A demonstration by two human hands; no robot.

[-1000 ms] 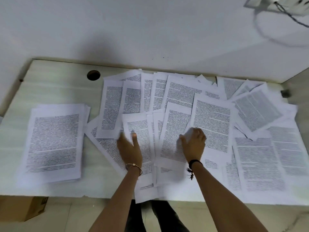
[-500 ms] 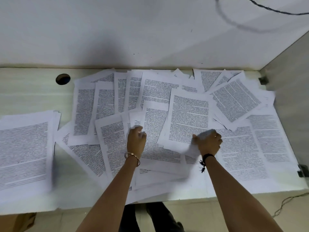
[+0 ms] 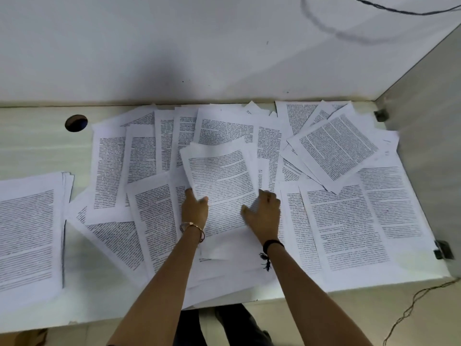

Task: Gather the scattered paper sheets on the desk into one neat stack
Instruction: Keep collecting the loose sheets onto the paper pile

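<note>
Arms fwd — L hand (image 3: 195,210) & R hand (image 3: 265,216) pinch top sheet (image 3: 222,176) by side edges.

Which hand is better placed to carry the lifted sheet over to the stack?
Left. The left hand grips the lifted sheet at its left edge, nearest the stack; the right hand holds its far side.
</note>
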